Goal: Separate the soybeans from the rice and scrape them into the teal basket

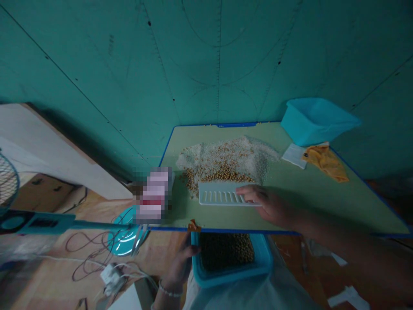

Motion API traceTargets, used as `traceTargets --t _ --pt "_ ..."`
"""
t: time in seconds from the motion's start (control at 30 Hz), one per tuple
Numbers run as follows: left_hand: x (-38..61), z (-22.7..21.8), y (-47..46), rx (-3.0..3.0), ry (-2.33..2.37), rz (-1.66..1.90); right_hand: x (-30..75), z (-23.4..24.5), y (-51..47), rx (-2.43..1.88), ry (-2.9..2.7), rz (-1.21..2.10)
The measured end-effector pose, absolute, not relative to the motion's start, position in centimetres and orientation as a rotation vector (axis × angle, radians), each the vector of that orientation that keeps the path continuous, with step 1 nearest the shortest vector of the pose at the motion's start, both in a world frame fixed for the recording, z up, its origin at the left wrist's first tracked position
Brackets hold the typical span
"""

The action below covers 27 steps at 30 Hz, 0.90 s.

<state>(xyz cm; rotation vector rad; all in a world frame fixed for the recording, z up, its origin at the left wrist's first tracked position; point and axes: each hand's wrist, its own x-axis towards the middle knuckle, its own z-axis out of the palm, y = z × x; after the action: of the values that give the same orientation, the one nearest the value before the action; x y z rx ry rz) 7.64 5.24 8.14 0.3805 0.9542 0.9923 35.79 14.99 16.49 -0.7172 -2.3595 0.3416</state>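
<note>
My right hand (269, 205) lies on the green table (322, 193) and grips the right end of a white slotted plastic tray (222, 193). The tray rests flat just in front of a heap of white grains mixed with brown beans (222, 161). My left hand (181, 265) holds the left rim of a blue tub (263, 260) below the table's front edge. The tub holds a layer of brown beans (226, 252). A bracelet shows on my left wrist.
A second blue tub (318, 119) stands at the table's far right corner, with a white paper (294, 155) and a yellow cloth (325, 161) beside it. A blurred box (155, 193) sits at the table's left edge. A fan (8, 183), cables and a blue plate (124, 237) are on the floor at left.
</note>
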Motion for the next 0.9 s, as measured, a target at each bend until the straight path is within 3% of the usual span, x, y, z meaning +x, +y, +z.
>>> traceTargets --t 0.17,0.43,0.9 --pt "7.5 8.1 5.1 0.391 0.967 1.014 36.2 17.4 14.6 -0.672 -2.285 0.355" --pt "8.0 9.0 5.5 0.403 1.048 1.029 36.7 19.0 15.8 -1.057 -2.122 0.491" --pt "8.3 8.9 5.4 0.407 1.000 1.023 36.4 19.7 16.2 -1.088 -2.100 0.606"
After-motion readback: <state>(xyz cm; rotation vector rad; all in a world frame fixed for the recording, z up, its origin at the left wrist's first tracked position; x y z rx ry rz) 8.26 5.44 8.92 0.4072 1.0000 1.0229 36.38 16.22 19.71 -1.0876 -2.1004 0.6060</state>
